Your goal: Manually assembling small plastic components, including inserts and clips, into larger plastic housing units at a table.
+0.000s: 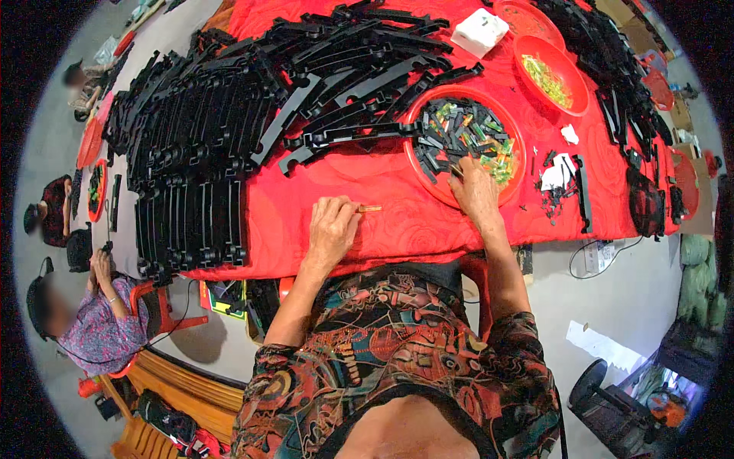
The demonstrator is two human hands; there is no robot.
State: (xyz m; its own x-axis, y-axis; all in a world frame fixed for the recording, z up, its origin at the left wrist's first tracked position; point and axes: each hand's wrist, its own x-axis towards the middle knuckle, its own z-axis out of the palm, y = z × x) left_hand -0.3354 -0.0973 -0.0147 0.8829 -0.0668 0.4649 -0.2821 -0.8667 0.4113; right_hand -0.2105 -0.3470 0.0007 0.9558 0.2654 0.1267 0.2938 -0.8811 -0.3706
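Note:
My left hand (334,227) rests over the red cloth (294,183), its thumb and fingers pinched on a small yellow-brown strip (370,208) that sticks out to the right. At the near edge of a red basin (430,190), my right hand (477,190) has its fingers closed together over the contents. A small dark piece seems to show at those fingertips, too small to name. Inside the basin lie many short black strips (459,126), with green and orange pieces (501,167) at its right side.
Long black plastic bars (191,222) lie in rows and heaps at left and far side. One bar (583,195) lies right, beside white paper (558,173) and black scraps. Farther back are another red basin (582,98) and a white block (480,33). A co-worker (107,321) sits lower left.

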